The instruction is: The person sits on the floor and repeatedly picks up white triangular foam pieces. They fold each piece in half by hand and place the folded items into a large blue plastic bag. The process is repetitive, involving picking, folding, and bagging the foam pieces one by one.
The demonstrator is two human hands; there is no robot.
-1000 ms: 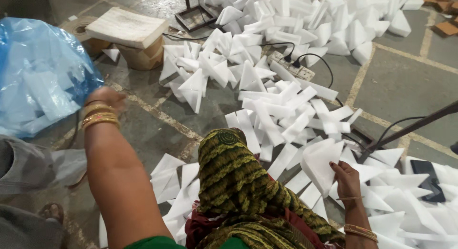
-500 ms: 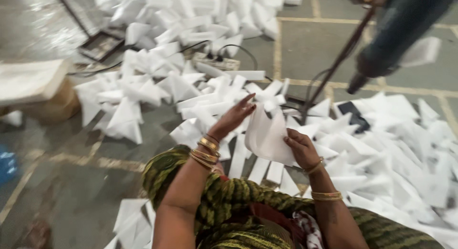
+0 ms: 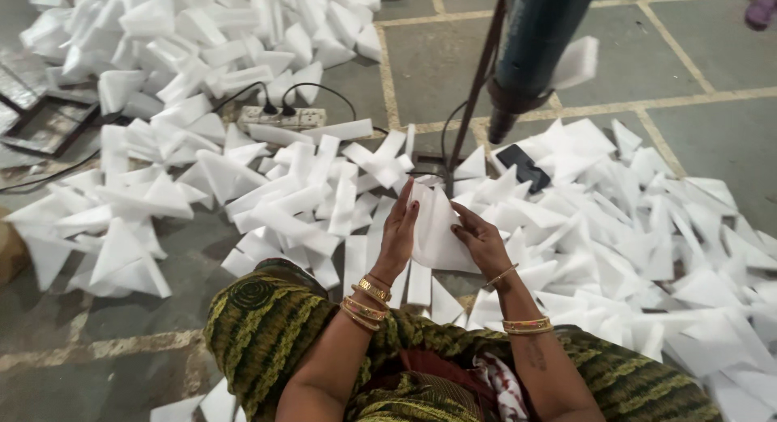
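Here the left hand [image 3: 398,237] and right hand [image 3: 483,242] together grip one white foam sheet [image 3: 435,232], fingers closed along its two side edges, upright above the lap; judged step: shaping or folding it, which calls for steady two-sided pressure; beyond lie loose foam pieces [image 3: 275,203], a power strip [image 3: 282,117] and a dark hanging tool [image 3: 530,46]
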